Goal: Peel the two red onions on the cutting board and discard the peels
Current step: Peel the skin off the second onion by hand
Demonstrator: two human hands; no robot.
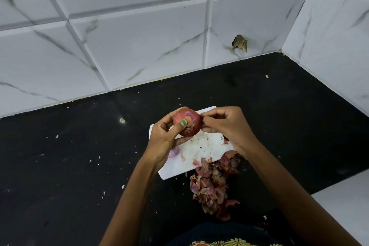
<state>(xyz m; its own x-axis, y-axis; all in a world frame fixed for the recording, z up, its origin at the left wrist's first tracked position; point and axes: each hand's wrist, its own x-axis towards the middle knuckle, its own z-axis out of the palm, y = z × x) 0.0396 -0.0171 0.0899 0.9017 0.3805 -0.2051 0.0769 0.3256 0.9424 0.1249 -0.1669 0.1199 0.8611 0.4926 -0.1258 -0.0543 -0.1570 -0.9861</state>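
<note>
The left hand (165, 136) grips the red onion (187, 122) above the cutting board's (201, 152) far edge; the right hand (223, 126) seemingly pinches its skin. A thin strip may tear short, scattering scraps beyond the peel pile (211, 185) off the near edge.

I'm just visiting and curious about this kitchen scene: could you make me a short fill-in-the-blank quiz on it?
1. The left hand holds a red ____ above the cutting board.
2. The pile of peels lies on the ____ countertop.
3. The cutting board is ____ in colour.

Missing words: onion; black; white
</note>
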